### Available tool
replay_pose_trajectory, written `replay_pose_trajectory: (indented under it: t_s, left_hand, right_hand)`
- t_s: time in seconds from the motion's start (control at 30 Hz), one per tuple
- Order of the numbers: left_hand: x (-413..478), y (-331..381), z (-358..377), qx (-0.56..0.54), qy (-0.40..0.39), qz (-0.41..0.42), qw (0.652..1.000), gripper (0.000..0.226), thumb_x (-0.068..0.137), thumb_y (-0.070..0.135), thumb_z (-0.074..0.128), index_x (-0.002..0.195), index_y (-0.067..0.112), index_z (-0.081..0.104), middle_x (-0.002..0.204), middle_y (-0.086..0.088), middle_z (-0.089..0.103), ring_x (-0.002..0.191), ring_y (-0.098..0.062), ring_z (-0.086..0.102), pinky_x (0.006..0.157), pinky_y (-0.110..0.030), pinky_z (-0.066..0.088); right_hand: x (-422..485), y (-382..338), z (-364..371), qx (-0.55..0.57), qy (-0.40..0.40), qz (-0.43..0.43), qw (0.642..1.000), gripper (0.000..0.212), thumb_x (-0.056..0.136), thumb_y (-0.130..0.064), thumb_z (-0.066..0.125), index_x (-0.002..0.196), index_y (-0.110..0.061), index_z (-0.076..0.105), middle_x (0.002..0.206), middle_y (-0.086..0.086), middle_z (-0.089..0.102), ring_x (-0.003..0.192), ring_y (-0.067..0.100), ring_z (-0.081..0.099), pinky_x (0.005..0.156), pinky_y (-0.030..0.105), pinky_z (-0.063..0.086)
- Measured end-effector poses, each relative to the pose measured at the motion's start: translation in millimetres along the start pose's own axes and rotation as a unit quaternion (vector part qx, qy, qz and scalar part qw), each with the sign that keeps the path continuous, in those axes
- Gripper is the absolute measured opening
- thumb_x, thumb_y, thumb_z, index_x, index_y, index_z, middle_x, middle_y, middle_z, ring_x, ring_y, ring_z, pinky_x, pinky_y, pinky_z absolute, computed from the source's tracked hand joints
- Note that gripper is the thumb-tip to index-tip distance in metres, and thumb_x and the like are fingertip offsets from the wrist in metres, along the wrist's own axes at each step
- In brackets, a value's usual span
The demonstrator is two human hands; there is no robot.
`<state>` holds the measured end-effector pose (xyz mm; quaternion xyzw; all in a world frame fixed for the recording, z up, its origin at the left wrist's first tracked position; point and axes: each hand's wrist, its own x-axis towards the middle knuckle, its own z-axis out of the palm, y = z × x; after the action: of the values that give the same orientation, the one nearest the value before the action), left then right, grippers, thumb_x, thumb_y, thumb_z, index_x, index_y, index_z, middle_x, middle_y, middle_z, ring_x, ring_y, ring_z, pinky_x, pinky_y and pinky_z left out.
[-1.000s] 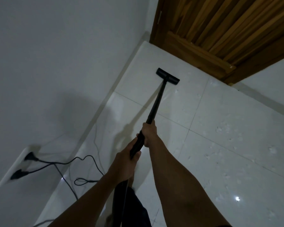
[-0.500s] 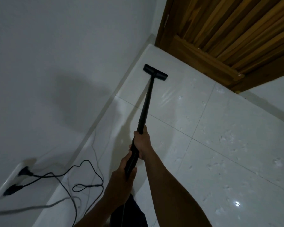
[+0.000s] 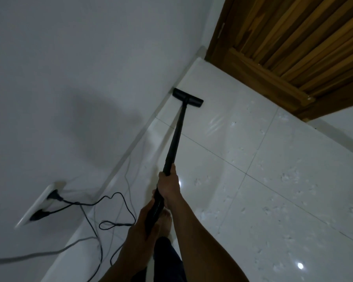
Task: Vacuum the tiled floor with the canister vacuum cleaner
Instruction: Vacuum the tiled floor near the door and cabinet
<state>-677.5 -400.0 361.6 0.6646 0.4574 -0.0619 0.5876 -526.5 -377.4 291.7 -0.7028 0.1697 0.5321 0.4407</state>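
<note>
**Floor nozzle at the wall edge.** The black floor nozzle (image 3: 188,98) lies flat on the tiled floor (image 3: 273,180) at 12 o'clock from the hands. Its left end sits against the skirting (image 3: 130,147) of the white wall (image 3: 69,78). The black wand (image 3: 175,137) slopes back from it toward 6 o'clock. The right hand (image 3: 169,185) is wrapped round the wand higher up. The left hand (image 3: 140,231) grips its lower end, just behind the right and apart from it.

Beyond the nozzle, one bare tile separates it from the slatted wooden door (image 3: 293,47) at 1 o'clock. Open floor runs toward 3 o'clock and carries scattered white specks (image 3: 289,176). At 9 o'clock the wall closes that side.

The glossy white tiles reflect a lamp at 4 o'clock. A bare foot (image 3: 165,220) stands under the wand. At 8 o'clock a wall socket (image 3: 39,204) holds two plugs, black cables (image 3: 118,202) loop over the floor, and a grey cable (image 3: 29,257) crosses low.

A second ago the nozzle stood mid-tile, clear of the wall. It has since travelled toward 10 o'clock to reach the skirting.
</note>
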Motion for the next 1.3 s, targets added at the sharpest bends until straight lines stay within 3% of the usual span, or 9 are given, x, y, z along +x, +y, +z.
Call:
replay_pose_trajectory:
  t_s: [0.07, 0.17, 0.33, 0.43, 0.57, 0.63, 0.77, 0.93, 1.3]
  left_hand:
    - [6.9, 3.0, -4.6, 0.011, -0.003, 0.01, 1.0, 0.055, 0.097, 0.045, 0.049, 0.148, 0.042, 0.027, 0.098, -0.005, 0.07, 0.061, -0.01, 0.065, 0.055, -0.017, 0.047]
    - [41.2, 19.5, -10.0, 0.028, -0.015, 0.041, 0.999, 0.056, 0.101, 0.034, 0.049, 0.151, 0.044, 0.024, 0.079, 0.008, 0.064, 0.049, 0.001, 0.06, 0.049, -0.017, 0.048]
    - [106.0, 37.0, -9.6, 0.037, -0.021, 0.073, 0.996, 0.06, 0.103, 0.029, 0.048, 0.153, 0.044, 0.019, 0.06, -0.001, 0.06, 0.041, -0.013, 0.057, 0.044, -0.024, 0.052]
    - [135.0, 33.4, -2.6, 0.033, -0.031, 0.068, 0.997, 0.06, 0.103, 0.031, 0.048, 0.152, 0.048, 0.018, 0.073, 0.0, 0.064, 0.044, -0.018, 0.06, 0.047, -0.029, 0.055]
    - [171.7, 32.8, 7.0, 0.05, -0.039, 0.07, 0.996, 0.06, 0.103, 0.033, 0.047, 0.153, 0.044, 0.017, 0.11, -0.002, 0.069, 0.052, -0.002, 0.063, 0.052, -0.021, 0.051]
    - [188.8, 34.8, 9.8, 0.053, -0.046, 0.083, 0.994, 0.061, 0.103, 0.032, 0.048, 0.155, 0.039, 0.016, 0.117, -0.005, 0.067, 0.053, 0.0, 0.063, 0.051, -0.018, 0.05]
    - [214.8, 44.1, 18.7, 0.058, -0.059, 0.118, 0.99, 0.065, 0.102, 0.029, 0.049, 0.156, 0.035, 0.013, 0.117, -0.013, 0.066, 0.057, 0.006, 0.062, 0.052, -0.014, 0.048]
    - [231.4, 65.7, 24.6, 0.081, -0.062, 0.097, 0.99, 0.068, 0.103, 0.032, 0.048, 0.156, 0.038, 0.007, 0.118, -0.012, 0.067, 0.056, 0.0, 0.056, 0.058, -0.015, 0.045]
    - [218.4, 69.5, 48.2, 0.065, -0.092, 0.067, 0.991, 0.064, 0.101, 0.03, 0.052, 0.153, 0.045, 0.017, 0.126, -0.001, 0.064, 0.067, -0.005, 0.061, 0.07, -0.029, 0.056]
  right_hand:
    - [4.5, -9.8, 1.6, 0.007, 0.002, 0.004, 1.0, 0.067, 0.103, -0.022, 0.045, 0.158, -0.042, 0.011, 0.094, 0.011, 0.057, 0.051, 0.018, 0.051, 0.048, 0.029, 0.052]
    - [27.7, -43.1, -0.9, 0.027, 0.009, -0.006, 1.0, 0.066, 0.102, -0.019, 0.044, 0.157, -0.041, 0.016, 0.103, 0.01, 0.054, 0.059, 0.021, 0.052, 0.05, 0.031, 0.053]
    - [70.8, -93.5, -6.5, 0.034, 0.017, -0.019, 0.999, 0.062, 0.101, -0.013, 0.042, 0.154, -0.039, 0.023, 0.106, 0.011, 0.052, 0.064, 0.022, 0.051, 0.05, 0.031, 0.054]
    - [97.2, -103.1, -8.7, 0.027, 0.029, -0.021, 0.999, 0.063, 0.101, -0.013, 0.041, 0.154, -0.042, 0.022, 0.105, 0.011, 0.053, 0.065, 0.022, 0.052, 0.05, 0.031, 0.054]
    - [131.4, -115.9, -15.6, 0.046, 0.037, -0.024, 0.998, 0.06, 0.101, -0.014, 0.041, 0.15, -0.045, 0.027, 0.1, 0.009, 0.053, 0.064, 0.021, 0.051, 0.05, 0.03, 0.054]
    - [143.9, -126.3, -20.8, 0.052, 0.037, -0.026, 0.998, 0.054, 0.101, -0.015, 0.04, 0.147, -0.042, 0.034, 0.093, 0.009, 0.052, 0.061, 0.021, 0.05, 0.05, 0.03, 0.053]
    - [159.5, -149.3, -35.1, 0.05, 0.04, -0.021, 0.998, 0.039, 0.1, -0.017, 0.041, 0.136, -0.031, 0.044, 0.082, 0.011, 0.05, 0.058, 0.023, 0.051, 0.049, 0.032, 0.052]
    - [167.6, -176.1, -49.4, 0.049, 0.038, -0.016, 0.998, 0.026, 0.1, -0.016, 0.041, 0.125, -0.021, 0.048, 0.081, 0.012, 0.05, 0.067, 0.026, 0.052, 0.05, 0.033, 0.053]
    - [163.2, -151.1, -82.4, 0.092, 0.089, 0.02, 0.992, 0.037, 0.098, -0.032, 0.056, 0.119, -0.001, 0.057, 0.07, 0.009, 0.053, 0.049, 0.022, 0.054, 0.048, 0.03, 0.051]
